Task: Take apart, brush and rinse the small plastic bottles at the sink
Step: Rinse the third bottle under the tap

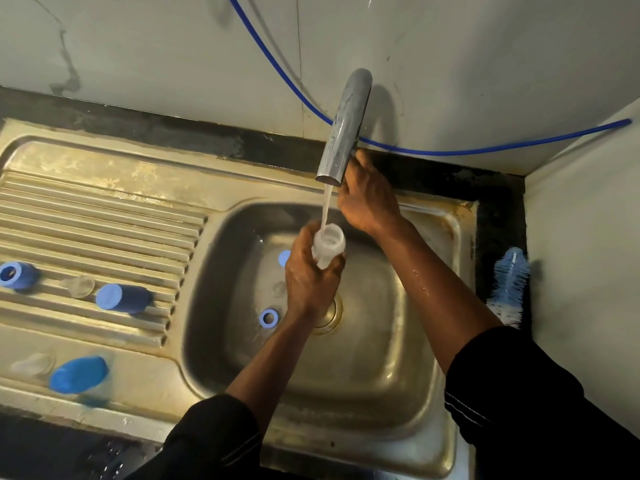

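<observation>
- Grey wall [173, 46] runs along the back and a second wall closes off the right side, so the sink [433, 216] sits jammed in a corner with no spare room on that side
- steel tap [346, 126] sticks out over the basin and a stream of water [327, 209] falls from its end
- left hand [308, 282] is over the middle of the basin, fingers wrapped round a clear bottle [329, 242], mouth tilted up right under the stream
- right hand [367, 199] is up behind the end of the tap at the back rim; its fingers are hidden, so I can't tell if they grip anything
- down in the basin, left of the held bottle: a blue cap [284, 258], a blue ring [268, 318] and a small clear piece [278, 288], all close to the drain [329, 313], which the left wrist partly covers
- ribbed drainboard [104, 209] on the left has more open room; a blue piece with a hole [15, 275] at the far left edge, a clear nub [79, 285] and a blue tube [123, 298] lie across the ribs
- nearer the front edge a blurry blue lump [79, 374] sits beside a faint clear thing [33, 363], too smeared to name
- brush [509, 285] with blue and white bristles lies on the dark counter strip [498, 237], squeezed between the sink's right edge and the side wall
- blue hose [433, 152] droops along the back wall behind the tap
</observation>
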